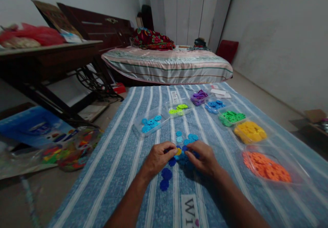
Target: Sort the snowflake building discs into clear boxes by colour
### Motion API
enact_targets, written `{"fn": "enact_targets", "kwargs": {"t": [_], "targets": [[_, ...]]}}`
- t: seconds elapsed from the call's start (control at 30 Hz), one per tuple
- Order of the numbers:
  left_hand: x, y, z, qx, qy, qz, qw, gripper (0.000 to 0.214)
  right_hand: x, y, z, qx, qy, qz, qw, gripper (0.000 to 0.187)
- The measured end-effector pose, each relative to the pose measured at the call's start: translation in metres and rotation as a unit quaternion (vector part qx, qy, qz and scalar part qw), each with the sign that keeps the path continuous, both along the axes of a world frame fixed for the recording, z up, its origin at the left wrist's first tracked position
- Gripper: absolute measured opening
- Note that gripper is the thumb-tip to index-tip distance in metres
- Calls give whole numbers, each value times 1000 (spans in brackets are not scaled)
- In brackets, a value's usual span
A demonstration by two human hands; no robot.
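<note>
While they meet over the striped cloth [123, 159], the left hand [158, 157] and right hand [203, 157] both pinch a small blue disc cluster [182, 160] with a yellow disc [178, 151] at its centre, right between the fingertips. The build seems barely begun: loose blue discs [190, 138] lie just beyond, dark blue discs [166, 174] lie nearer the person, and a full orange pile [266, 167] sits well apart to the right.

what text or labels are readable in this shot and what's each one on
"Wi": white patch on the striped cloth, rest cut off by the frame edge.
Second white patch farther up: too blurred to read.
Blue box on the floor: print too blurred.
Plastic discs: no text visible.
</note>
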State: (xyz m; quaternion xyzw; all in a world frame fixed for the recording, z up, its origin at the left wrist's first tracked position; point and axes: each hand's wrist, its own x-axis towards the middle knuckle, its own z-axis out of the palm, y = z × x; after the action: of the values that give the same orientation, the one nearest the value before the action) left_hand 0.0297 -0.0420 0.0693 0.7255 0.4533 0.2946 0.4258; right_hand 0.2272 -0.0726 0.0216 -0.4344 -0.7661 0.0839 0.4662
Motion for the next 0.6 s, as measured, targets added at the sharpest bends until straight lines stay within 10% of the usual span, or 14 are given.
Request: {"fn": "enact_targets", "kwargs": {"t": [0.3,0.6], "targets": [[3,2,-9,4,-10,-2,1000,21,-15,2,-1,-118,77,45,989,19],[3,3,-11,-7,1,46,999,23,-14,5,2,-285,370,26,884,14]]}}
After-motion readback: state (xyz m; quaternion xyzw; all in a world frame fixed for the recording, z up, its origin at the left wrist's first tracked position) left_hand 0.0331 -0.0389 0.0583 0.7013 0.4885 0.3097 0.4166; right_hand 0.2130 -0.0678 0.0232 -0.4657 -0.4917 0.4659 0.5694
